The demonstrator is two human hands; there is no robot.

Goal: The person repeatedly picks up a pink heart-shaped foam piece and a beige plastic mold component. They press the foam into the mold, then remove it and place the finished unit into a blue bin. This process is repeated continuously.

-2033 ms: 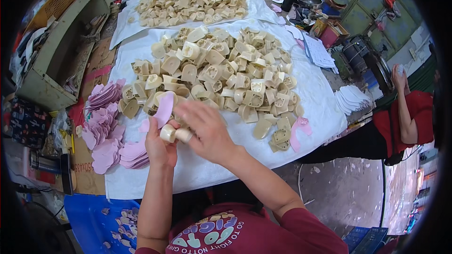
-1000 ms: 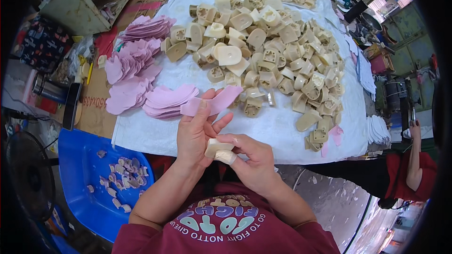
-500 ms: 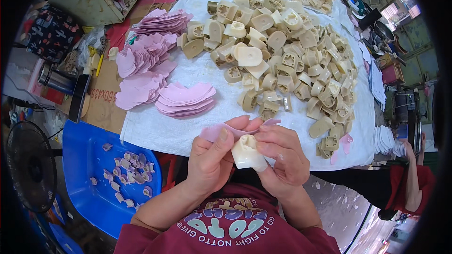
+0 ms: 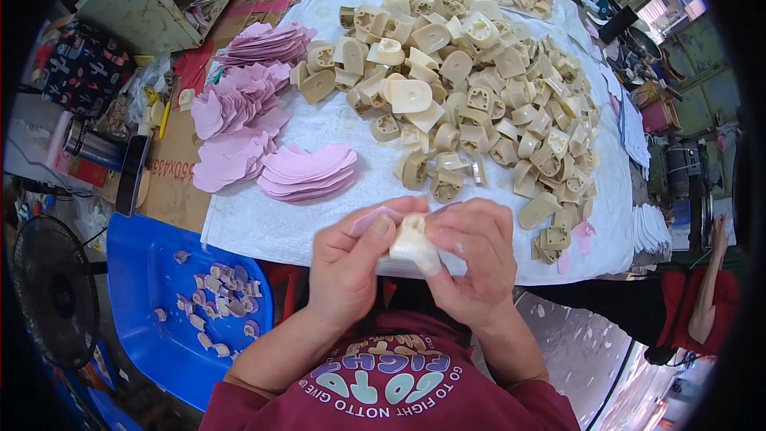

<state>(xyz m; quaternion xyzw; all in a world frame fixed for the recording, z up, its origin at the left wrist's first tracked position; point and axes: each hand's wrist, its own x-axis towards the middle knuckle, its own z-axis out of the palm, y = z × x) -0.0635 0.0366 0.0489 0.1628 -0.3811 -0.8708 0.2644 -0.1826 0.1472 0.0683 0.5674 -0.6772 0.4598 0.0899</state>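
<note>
Over the near edge of the cloth, my left hand (image 4: 348, 265) and my right hand (image 4: 480, 262) are both closed on one cream shoe heel (image 4: 412, 244). A curved pink cover piece (image 4: 372, 220) lies along the heel's far side, pinched under my left thumb. Its other end runs behind the fingers of my right hand, mostly hidden. My right thumb presses the heel from below. Beyond my hands lies a large heap of beige and cream heels (image 4: 479, 100). To the left of it is a fanned stack of pink cover pieces (image 4: 309, 172).
More pink stacks (image 4: 239, 104) lie at the cloth's left side. A blue tub (image 4: 140, 343) at lower left holds several pink-covered heels (image 4: 223, 291). A black fan (image 4: 56, 291) stands beside it, with a phone (image 4: 133, 175) above. Another person's arm (image 4: 706, 295) shows at right.
Both hands have drawn the pink piece in closer around the heel, and less of it shows. The heel has tilted and risen slightly, and the whole view has shifted a little.
</note>
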